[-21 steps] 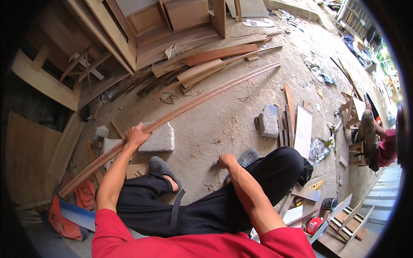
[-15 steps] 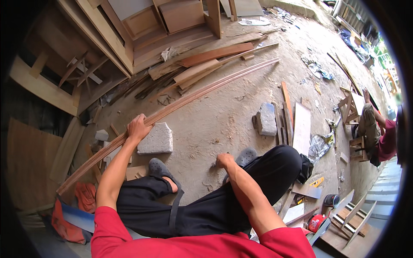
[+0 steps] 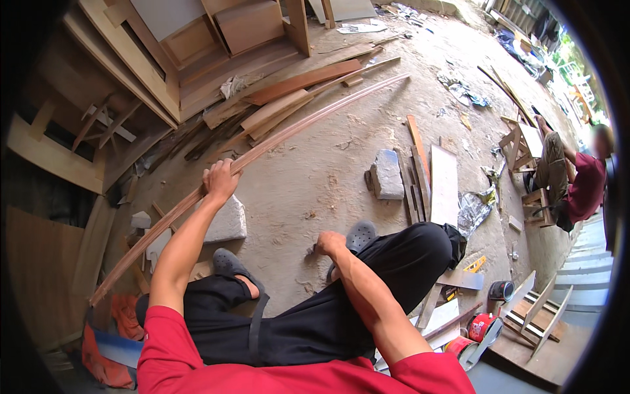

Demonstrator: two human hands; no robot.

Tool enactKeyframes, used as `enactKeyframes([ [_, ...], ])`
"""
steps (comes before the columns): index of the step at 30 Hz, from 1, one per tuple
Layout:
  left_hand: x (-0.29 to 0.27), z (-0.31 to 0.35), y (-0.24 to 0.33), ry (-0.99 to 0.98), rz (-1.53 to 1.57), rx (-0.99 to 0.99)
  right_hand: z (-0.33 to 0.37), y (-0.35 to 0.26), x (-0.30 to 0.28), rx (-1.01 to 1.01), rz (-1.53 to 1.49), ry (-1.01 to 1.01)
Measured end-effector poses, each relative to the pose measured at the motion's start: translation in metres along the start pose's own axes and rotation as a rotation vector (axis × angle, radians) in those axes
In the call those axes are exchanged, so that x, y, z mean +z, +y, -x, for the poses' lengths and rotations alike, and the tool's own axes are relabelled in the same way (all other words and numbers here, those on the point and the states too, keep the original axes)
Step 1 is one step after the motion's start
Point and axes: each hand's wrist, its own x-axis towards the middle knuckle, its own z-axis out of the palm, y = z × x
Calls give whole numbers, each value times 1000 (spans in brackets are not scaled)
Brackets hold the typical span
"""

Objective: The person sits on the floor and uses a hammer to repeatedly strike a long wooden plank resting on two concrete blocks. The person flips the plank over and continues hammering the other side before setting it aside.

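Observation:
My left hand [image 3: 220, 182] is wrapped around a long, thin reddish wooden strip [image 3: 289, 133]. The strip runs diagonally from beside my left arm to the far floor, passing over a whitish concrete block [image 3: 226, 223]. Down between my knees, close to my right shoe [image 3: 361, 235], my right hand [image 3: 330, 243] is closed. A small dark bit shows at its fingers; what it is I cannot make out. That hand is apart from the strip.
Loose boards [image 3: 305, 82] lie beyond the strip, before a wooden cabinet [image 3: 246, 29]. A second block [image 3: 387, 176] and upright-looking planks [image 3: 443, 187] are to the right. Paint cans [image 3: 501, 290], a yellow-handled saw [image 3: 462, 278] and a seated person [image 3: 584, 187] are farther right.
My left hand has moved away from me and slightly right, still gripping the strip. The whole view has shifted a little. My right hand stays low near my shoe, still closed.

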Motion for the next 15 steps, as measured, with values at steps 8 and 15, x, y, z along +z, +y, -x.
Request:
enactKeyframes([
  [8, 43, -13, 4, -65, -109, -131, 2, 20, 7, 44, -5, 109],
  [15, 78, -33, -24, -10, -35, -129, -20, 18, -21, 13, 282, -73],
])
